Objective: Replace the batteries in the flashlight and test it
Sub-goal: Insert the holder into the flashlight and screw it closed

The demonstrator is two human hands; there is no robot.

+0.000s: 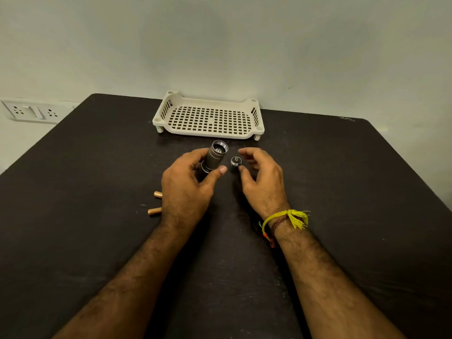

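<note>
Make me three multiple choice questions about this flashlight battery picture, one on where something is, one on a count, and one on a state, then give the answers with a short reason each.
1. Where does the tray stand?
A. At the table's far edge, by the wall
B. Under the left forearm
C. On the floor

2. How many batteries show beside the left hand?
A. None
B. Two
C. Five

3. What state is the flashlight in?
A. Capped and shining
B. Open-ended, its cap off
C. Lying in the tray

Answers:
1 A, it stands at the table's far edge, beyond both hands.
2 B, two copper-coloured ends poke out left of the wrist.
3 B, the cap is separate, at the right hand's fingertips.
</note>
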